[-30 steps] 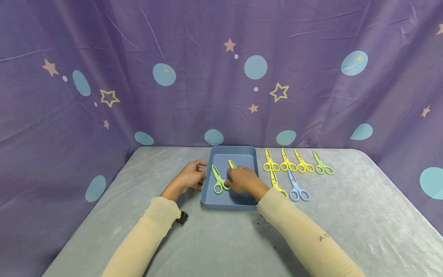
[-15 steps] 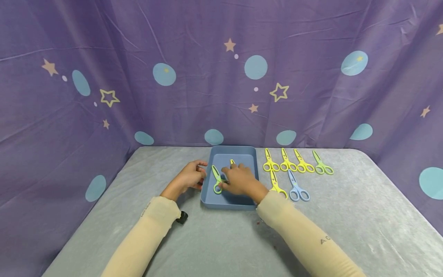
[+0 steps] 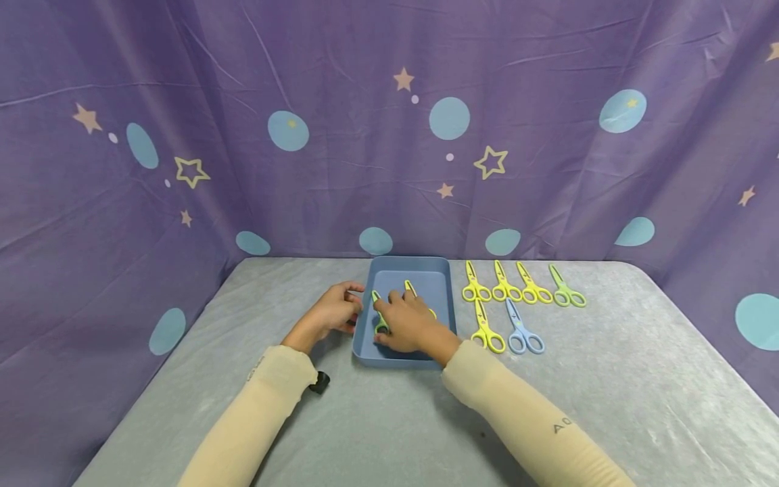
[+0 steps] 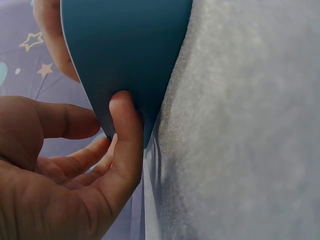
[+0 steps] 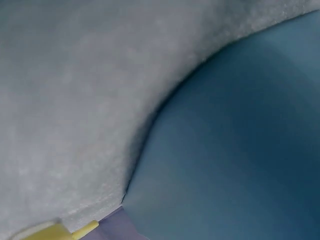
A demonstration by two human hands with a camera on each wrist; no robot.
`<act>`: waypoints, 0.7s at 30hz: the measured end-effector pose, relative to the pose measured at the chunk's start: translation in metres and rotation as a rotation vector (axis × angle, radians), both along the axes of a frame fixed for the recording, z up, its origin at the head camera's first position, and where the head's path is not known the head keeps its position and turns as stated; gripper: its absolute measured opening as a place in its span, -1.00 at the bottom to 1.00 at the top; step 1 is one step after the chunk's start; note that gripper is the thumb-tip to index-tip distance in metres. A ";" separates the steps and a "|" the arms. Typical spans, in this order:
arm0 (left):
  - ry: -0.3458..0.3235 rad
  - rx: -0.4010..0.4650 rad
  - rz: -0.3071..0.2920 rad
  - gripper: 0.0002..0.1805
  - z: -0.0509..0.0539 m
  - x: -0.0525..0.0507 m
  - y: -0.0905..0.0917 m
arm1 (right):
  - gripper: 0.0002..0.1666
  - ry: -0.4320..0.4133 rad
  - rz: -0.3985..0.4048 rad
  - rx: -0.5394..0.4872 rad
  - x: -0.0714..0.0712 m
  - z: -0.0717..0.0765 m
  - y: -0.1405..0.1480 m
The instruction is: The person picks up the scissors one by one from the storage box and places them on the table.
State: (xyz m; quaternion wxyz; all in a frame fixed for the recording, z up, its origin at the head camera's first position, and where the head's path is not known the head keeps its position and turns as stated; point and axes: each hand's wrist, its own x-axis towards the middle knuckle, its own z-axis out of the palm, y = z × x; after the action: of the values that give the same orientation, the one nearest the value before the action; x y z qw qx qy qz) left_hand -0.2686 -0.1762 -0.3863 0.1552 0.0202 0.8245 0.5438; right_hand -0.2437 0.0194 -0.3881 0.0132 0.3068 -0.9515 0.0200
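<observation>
A blue tray (image 3: 409, 363) sits on the table. My left hand (image 3: 331, 310) rests at its left side; in the left wrist view, a digit (image 4: 126, 115) touches the outer wall. Inside the tray, my right hand (image 3: 410, 323) is spread over green scissors (image 3: 381, 325), which show between its thumb and fingers. Whether it grips them is hidden. Yellow scissors (image 3: 410, 287) lie partly covered behind that hand. The right wrist view has the tray's wall (image 5: 225, 150) but no hand.
Right of the tray lie several yellow scissors (image 3: 488, 335), blue scissors (image 3: 523, 338) and green scissors (image 3: 569, 296). A purple curtain (image 3: 341, 203) hangs behind the grey table (image 3: 365, 433).
My right hand has moved left from the yellow scissors in the tray to the green scissors, leaving the yellow ones lying there. The left hand stays at the tray's side.
</observation>
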 end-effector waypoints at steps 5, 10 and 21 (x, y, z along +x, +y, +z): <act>0.003 -0.002 -0.001 -0.50 -0.001 0.000 0.000 | -0.27 -0.014 0.013 0.016 0.000 -0.002 -0.004; -0.002 0.004 0.001 -0.49 -0.001 0.000 0.000 | -0.36 -0.002 0.039 0.033 0.000 -0.003 -0.006; 0.001 0.020 0.014 -0.48 -0.001 -0.001 0.001 | -0.48 -0.053 0.025 0.040 0.000 -0.002 -0.008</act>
State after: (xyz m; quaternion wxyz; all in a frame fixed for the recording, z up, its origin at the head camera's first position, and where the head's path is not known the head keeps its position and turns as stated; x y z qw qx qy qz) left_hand -0.2692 -0.1750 -0.3877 0.1509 0.0162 0.8193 0.5529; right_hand -0.2441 0.0114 -0.3898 -0.0183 0.3183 -0.9478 0.0091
